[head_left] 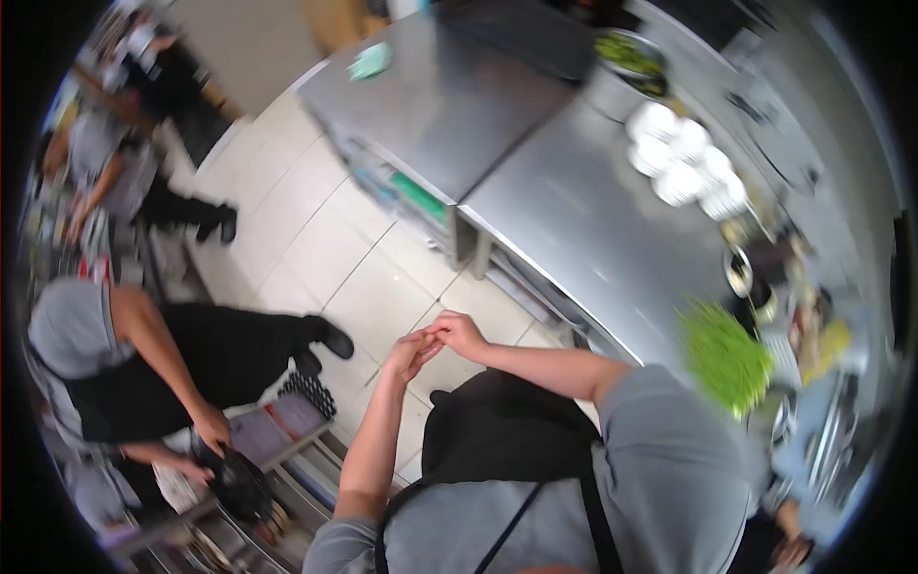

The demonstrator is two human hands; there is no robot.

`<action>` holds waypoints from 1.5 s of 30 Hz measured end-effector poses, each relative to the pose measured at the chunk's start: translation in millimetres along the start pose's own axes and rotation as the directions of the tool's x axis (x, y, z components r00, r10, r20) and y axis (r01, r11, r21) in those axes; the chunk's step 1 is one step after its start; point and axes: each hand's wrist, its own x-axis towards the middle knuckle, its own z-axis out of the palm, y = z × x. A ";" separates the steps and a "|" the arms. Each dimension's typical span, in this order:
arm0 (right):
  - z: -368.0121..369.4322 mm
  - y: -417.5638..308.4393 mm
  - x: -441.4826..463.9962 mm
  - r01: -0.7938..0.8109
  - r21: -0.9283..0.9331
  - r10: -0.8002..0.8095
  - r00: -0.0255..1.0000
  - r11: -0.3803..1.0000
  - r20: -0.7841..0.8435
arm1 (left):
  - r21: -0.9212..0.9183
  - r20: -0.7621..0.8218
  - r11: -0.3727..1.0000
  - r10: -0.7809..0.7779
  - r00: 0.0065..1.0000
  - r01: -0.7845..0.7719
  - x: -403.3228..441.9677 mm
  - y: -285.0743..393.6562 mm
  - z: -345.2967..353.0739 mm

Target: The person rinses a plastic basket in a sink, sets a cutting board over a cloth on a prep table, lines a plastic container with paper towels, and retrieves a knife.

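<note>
Both my hands meet in front of the black apron (507, 426), above the tiled floor. My left hand (411, 355) has its fingers bent together, their tips touching the other hand. The fingers of my right hand (459, 335) are pinched against the left fingertips. Whether anything small is held between them is too blurred to tell. Nearest to the hands on the right is the edge of the steel counter (574, 210), which neither hand touches.
On the counter are stacked white bowls (679, 163), a bunch of greens (725, 359), a bowl of green vegetables (629, 55) and a pale green cloth (370, 61). At left, a co-worker (153, 359) holds a black pan (239, 483); other people stand behind.
</note>
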 end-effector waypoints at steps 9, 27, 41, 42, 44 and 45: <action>-109.7 -118.3 -52.9 0.228 -0.167 -0.230 0.973 0.959 0.007 | 0.066 0.142 0.985 0.147 0.979 -0.158 -66.8 13.4 114.0; -279.7 -156.2 -202.2 -0.192 -0.097 0.009 0.491 0.977 -0.871 | 0.313 0.323 0.939 0.036 0.946 -0.143 -81.8 31.6 145.0; -502.1 -60.1 -387.9 -0.935 -0.285 0.089 0.309 0.213 -0.947 | 0.231 0.218 0.949 0.163 0.962 -0.213 -68.1 18.3 201.1; -497.8 -62.2 -389.9 -0.947 -0.235 0.095 0.261 0.221 -0.961 | 0.242 0.236 0.947 0.154 0.960 -0.211 -67.6 14.1 211.1; -489.7 -55.2 -407.2 -0.910 -0.324 0.077 0.354 0.258 -0.932 | 0.255 0.247 0.945 0.141 0.959 -0.204 -65.9 6.7 219.9; -489.0 -55.0 -415.5 -0.863 -0.414 0.037 0.442 0.289 -0.896 | 0.293 0.235 0.935 0.133 0.963 -0.201 -62.6 3.1 224.1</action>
